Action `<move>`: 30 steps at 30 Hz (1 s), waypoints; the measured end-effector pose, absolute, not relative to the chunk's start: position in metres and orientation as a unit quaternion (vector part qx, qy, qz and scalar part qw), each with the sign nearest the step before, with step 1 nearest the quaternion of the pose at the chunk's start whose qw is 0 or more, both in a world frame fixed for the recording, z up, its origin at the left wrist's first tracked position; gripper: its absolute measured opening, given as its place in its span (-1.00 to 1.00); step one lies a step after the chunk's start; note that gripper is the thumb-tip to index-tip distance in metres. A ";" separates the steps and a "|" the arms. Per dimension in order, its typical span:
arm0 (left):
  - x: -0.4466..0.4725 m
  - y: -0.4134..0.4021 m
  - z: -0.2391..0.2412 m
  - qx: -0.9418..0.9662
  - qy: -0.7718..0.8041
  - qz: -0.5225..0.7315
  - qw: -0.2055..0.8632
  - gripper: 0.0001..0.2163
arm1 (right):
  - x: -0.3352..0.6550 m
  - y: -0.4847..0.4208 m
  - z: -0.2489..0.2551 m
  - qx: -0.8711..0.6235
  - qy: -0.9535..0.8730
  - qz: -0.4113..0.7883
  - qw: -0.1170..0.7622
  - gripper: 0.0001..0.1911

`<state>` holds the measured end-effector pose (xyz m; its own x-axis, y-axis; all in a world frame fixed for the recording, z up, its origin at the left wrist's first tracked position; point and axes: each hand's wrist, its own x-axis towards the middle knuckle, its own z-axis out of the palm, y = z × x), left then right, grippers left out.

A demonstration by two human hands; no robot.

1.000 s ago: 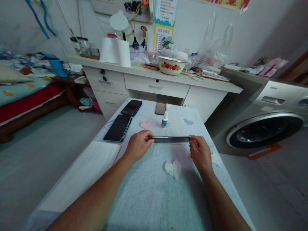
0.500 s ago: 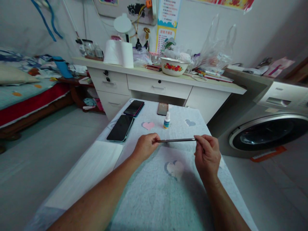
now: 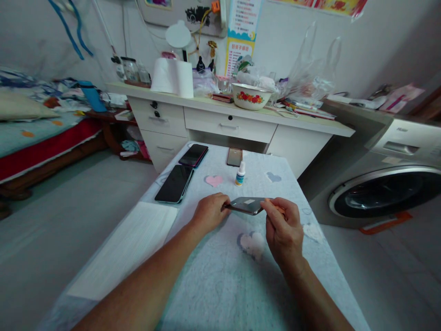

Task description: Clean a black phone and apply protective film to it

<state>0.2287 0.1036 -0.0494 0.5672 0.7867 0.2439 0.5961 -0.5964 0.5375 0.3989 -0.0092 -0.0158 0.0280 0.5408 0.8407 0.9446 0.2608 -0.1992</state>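
A dark, shiny smartphone (image 3: 245, 205) is held sideways above the table, tilted so that one broad face shows a pale reflection. My left hand (image 3: 211, 213) grips its left end between thumb and fingers. At the other end, my right hand (image 3: 285, 228) pinches the phone's near right corner. Just beyond the phone stands a small white dropper bottle (image 3: 240, 174) with a blue and yellow label. Two more smartphones, a black one (image 3: 175, 184) and another (image 3: 193, 155) behind it, lie at the table's left. A phone-shaped item (image 3: 234, 156) lies at the far edge.
A heart-patterned cloth (image 3: 220, 285) covers the table, with a white sheet (image 3: 127, 250) on its left side. Behind stands a white desk (image 3: 228, 125) carrying a flowered bowl (image 3: 251, 97) and paper rolls (image 3: 172, 78). A washing machine (image 3: 382, 156) is at the right, a bed (image 3: 41, 133) at the left.
The phone has turned from edge-on to showing a broad face. My right hand has shifted left and slightly down to its near corner; my left hand stays on its end.
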 end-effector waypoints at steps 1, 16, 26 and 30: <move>0.229 0.102 -0.047 0.863 0.396 0.240 0.203 -0.93 | 0.398 -0.009 -0.016 -0.562 -0.660 -0.225 0.445 -0.68; 0.231 0.066 -0.023 0.879 0.223 0.404 0.121 -0.86 | 0.395 -0.003 -0.027 -0.548 -0.686 -0.178 0.445 -0.63; 0.226 0.068 -0.024 0.859 0.228 0.454 0.068 -0.87 | 0.397 -0.003 -0.017 -0.578 -0.633 -0.177 0.484 -0.74; 0.228 0.069 -0.027 0.855 0.208 0.472 0.057 -0.87 | 0.395 -0.004 -0.017 -0.575 -0.633 -0.167 0.491 -0.78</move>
